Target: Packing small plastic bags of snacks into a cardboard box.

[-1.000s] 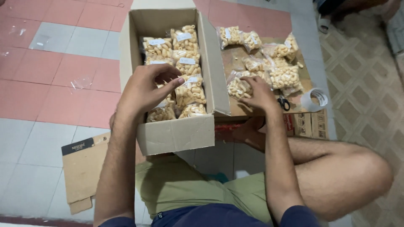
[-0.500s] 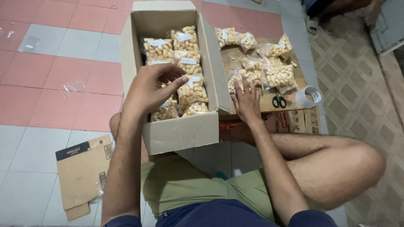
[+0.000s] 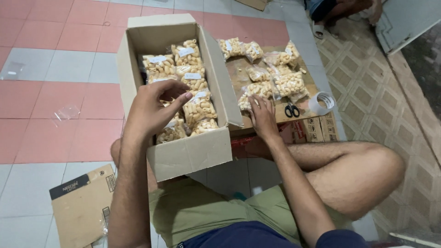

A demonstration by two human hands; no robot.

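sitting cross-legged on a tiled floor [image 3: 55, 69], the person has an open cardboard box [image 3: 183, 154] in front of the knees. left hand [image 3: 154, 108] is inside the box, fingers curled loosely over the packed snack bags [image 3: 195, 103]; index and thumb are near one bag's white label, but whether they actually pinch the bag cannot be told. bags in the box lie in two rows, clear plastic, pale puffed pieces, each with a white label.

right hand [image 3: 262, 115] rests flat, fingers spread and extended, on a loose snack bag [image 3: 255, 90] lying on a flattened sheet of cardboard [image 3: 239, 73] just right of the box. hand is open, palm down, touching the bag, not closed on it.

more loose bags [image 3: 287, 80] lie farther along the sheet. black scissors [image 3: 291, 110] sit near the right hand; a tape roll [image 3: 321, 102] lies just beyond them. another cardboard piece [image 3: 80, 202] lies at lower left.
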